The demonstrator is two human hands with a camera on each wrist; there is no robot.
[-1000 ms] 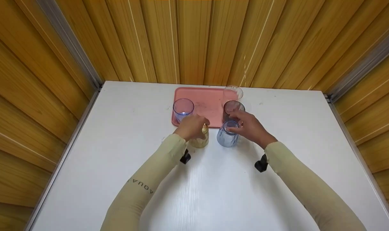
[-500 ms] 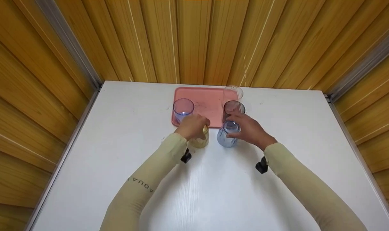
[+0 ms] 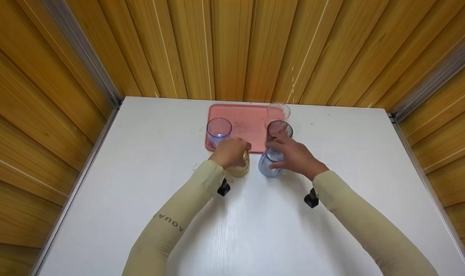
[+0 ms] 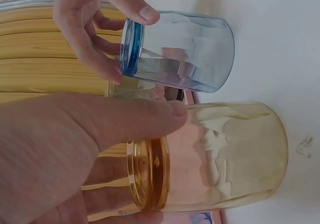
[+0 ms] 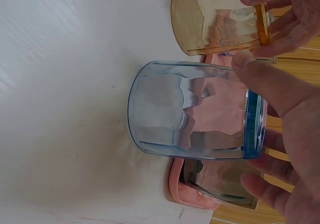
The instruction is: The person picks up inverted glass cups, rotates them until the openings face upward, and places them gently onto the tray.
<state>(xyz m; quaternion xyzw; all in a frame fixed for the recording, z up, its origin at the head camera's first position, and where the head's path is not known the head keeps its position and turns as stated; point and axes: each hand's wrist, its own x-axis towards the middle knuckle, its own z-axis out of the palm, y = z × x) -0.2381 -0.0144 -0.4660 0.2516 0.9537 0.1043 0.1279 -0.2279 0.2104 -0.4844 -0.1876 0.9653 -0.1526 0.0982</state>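
1. Wood-grain panelling (image 3: 232, 50) rises behind the work and along both sides, with metal strips (image 3: 81, 50) running down its corners.
2. A white tabletop (image 3: 232, 237) spreads out below it.
3. Two pale khaki sleeves (image 3: 175, 214) reach in from the near edge; the left one bears dark lettering.
4. A pink rectangular tray (image 3: 244, 113) lies near the far edge of the tabletop.
5. The left hand (image 3: 230, 152) grips the top of a yellow tumbler, thumb on one side and fingers round the other, by its thick amber base.
6. The right hand (image 3: 297, 155) holds a blue tumbler likewise, thumb and fingers on opposite sides near the base.
7. The yellow tumbler (image 4: 235, 154) is upside down just in front of the tray, its wide rim at the tabletop.
8. The blue tumbler (image 5: 210, 114), also upside down, is beside it to the right, a gap between the two; whether its rim touches the tabletop I cannot tell.
9. Mouth up are a violet-blue tumbler (image 3: 219, 130) at the tray's left, a smoke-grey tumbler (image 3: 280, 127) at its right, and a clear tumbler (image 3: 278, 111) behind the grey one, by the tray's far right corner.
10. A small black device (image 3: 311, 199) sits under each wrist.
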